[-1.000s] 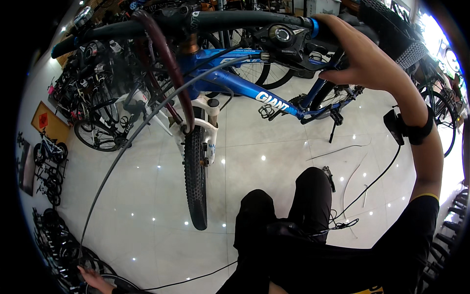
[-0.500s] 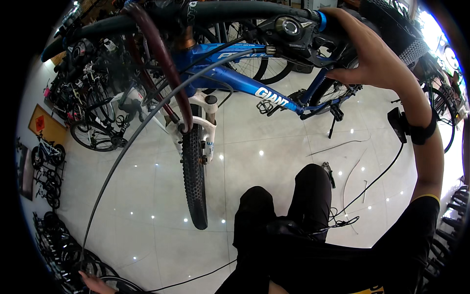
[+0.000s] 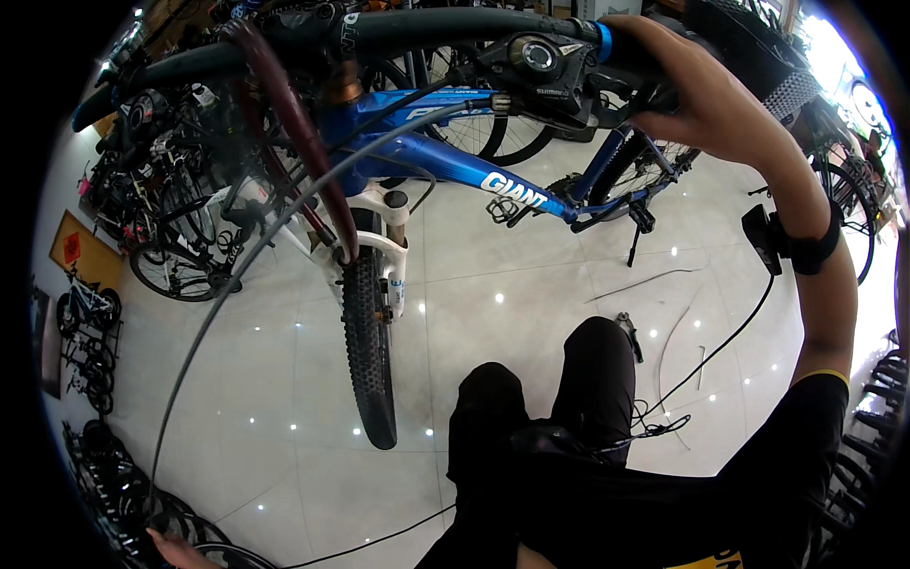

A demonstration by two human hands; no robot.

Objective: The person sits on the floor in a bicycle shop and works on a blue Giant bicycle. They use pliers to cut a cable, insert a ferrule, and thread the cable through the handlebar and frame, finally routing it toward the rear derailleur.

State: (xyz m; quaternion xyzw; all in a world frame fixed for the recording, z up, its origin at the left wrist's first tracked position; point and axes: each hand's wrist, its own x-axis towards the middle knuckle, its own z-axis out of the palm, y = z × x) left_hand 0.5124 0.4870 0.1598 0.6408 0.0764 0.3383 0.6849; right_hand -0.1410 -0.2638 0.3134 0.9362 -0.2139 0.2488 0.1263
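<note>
A blue bicycle stands in front of me, its frame (image 3: 441,161) running back to the right and its white fork (image 3: 389,245) above a knobby front tyre (image 3: 368,351). Over the right end of the black handlebar (image 3: 431,30) my right hand (image 3: 697,95) is closed round the grip, thumb below by the black shifter (image 3: 542,68). A long grey cable housing (image 3: 242,275) leaves the shifter and curves down to the lower left. At its far end my left hand (image 3: 172,548) is closed on it, partly cut off by the picture's edge. A dark red curved tube (image 3: 296,114) hangs over the handlebar.
Pliers (image 3: 628,334), a hex key (image 3: 701,368) and loose thin cables (image 3: 649,283) lie on the tiled floor (image 3: 493,303) to the right of my knees. Parked bicycles (image 3: 180,266) line the left side. A black wire (image 3: 720,341) runs from my right wrist device.
The bicycle and handlebar sit slightly further left in the picture. My right thumb is tucked in closer under the grip. My left hand still has the cable housing's end, a little lower left.
</note>
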